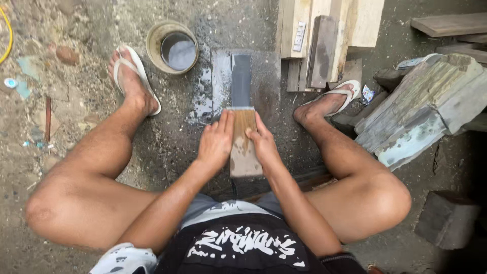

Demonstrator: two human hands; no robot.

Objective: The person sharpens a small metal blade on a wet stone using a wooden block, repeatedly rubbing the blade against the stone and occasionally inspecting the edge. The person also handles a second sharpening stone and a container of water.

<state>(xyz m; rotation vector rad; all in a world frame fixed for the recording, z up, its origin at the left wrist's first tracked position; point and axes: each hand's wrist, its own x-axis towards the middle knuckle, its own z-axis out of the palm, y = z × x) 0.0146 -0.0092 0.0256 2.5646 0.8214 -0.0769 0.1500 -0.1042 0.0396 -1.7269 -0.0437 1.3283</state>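
Surface: rough concrete ground (167,147), gritty, pebbled, stained; wet patch centre-top of frame around a dark sharpening stone (241,78) lying lengthwise, pointing away from the person. Outdoor or workshop floor, no walls in view.

Person squats, knees spread to left and right edges of frame, feet in white flip-flops either side of the stone. Left hand (216,142) and right hand (264,146) both press flat on a wooden plane block (242,144), fingers laid along its top and sides, clamped on it from both sides. The block sits centre frame, its far end with a metal edge touching the near end of the stone. Whether the block rests on the stone or on the ground behind it: cannot tell.

Upper centre-left: a round tin can (172,47) holding water, just beside the left foot (133,81), near the stone but apart from it.

Upper right: stacked timber offcuts (324,30), close to the stone's right edge; the right foot (329,101) sits against their lower end. Right edge: a weathered plank bundle (431,111), tilted, plus a dark block (446,218) lower right.

Upper left corner: yellow hose (7,35), small debris scattered.

Open room: straight ahead along the stone, a narrow lane between can and timber. Left side of frame has more bare ground; right side crowded.
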